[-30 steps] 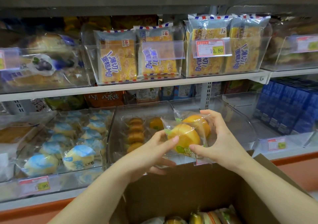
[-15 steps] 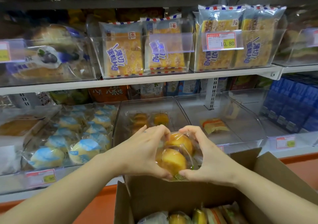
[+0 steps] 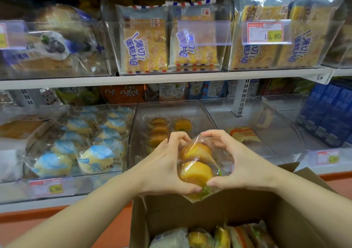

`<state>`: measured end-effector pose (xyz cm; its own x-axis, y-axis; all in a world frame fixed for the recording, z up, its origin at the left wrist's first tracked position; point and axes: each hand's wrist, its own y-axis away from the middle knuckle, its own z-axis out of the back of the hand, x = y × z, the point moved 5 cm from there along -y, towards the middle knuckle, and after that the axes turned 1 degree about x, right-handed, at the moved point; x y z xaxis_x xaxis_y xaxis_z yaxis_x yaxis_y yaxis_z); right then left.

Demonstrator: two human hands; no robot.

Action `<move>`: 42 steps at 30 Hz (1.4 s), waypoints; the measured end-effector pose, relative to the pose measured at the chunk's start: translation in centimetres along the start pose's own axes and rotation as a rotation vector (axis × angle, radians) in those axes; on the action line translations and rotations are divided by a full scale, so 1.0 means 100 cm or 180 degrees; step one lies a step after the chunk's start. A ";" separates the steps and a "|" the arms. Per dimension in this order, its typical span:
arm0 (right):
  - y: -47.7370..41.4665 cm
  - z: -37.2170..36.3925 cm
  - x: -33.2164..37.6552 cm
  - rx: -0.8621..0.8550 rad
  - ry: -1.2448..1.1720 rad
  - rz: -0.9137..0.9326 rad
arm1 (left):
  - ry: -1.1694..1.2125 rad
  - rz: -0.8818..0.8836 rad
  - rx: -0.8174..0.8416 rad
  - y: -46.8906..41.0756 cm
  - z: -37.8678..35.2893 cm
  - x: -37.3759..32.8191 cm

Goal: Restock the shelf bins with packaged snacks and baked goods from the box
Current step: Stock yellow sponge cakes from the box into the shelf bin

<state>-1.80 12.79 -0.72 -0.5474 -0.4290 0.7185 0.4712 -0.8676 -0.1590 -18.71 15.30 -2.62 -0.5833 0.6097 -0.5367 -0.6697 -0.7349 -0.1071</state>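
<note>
A clear pack of two golden round cakes is held upright between both hands, just above the cardboard box's far edge. My left hand grips its left side and my right hand its right side. Behind the pack stands a clear shelf bin with a few similar brown and yellow cakes at its back. The cardboard box below me holds several more wrapped baked goods.
A bin of blue-and-white wrapped buns sits to the left. To the right a clear bin holds one sliced cake pack. Blue cartons stand at far right. The upper shelf carries bins of sliced cake bags.
Both hands brought the cake pack down and toward me, turning it from sideways to upright. My view shifted closer to the shelf.
</note>
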 end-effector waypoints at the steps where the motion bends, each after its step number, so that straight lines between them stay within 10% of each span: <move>1: -0.005 0.003 0.000 -0.0001 0.0043 -0.0004 | 0.0136 0.0071 0.0031 -0.005 0.001 0.003; 11: -0.095 0.023 -0.053 -0.0548 -0.0561 -0.1347 | 0.1343 0.1234 -0.1682 0.003 0.057 0.072; 23: -0.152 -0.039 -0.094 0.0305 0.0310 -0.2454 | 0.0270 0.1374 -0.2186 0.001 0.091 0.086; 35: -0.195 -0.015 -0.079 -0.0334 0.2914 -0.1316 | 0.0303 0.1596 -0.2069 -0.010 0.104 0.122; 42: -0.204 -0.005 -0.096 0.0386 0.4089 -0.0667 | 0.0496 0.1485 -0.2200 -0.009 0.101 0.129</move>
<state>-6.51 34.47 -4.74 -0.8510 -0.2801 -0.4442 0.3190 -0.9476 -0.0136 -30.26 26.75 -1.02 -0.6259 0.1882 -0.7568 0.0851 -0.9481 -0.3062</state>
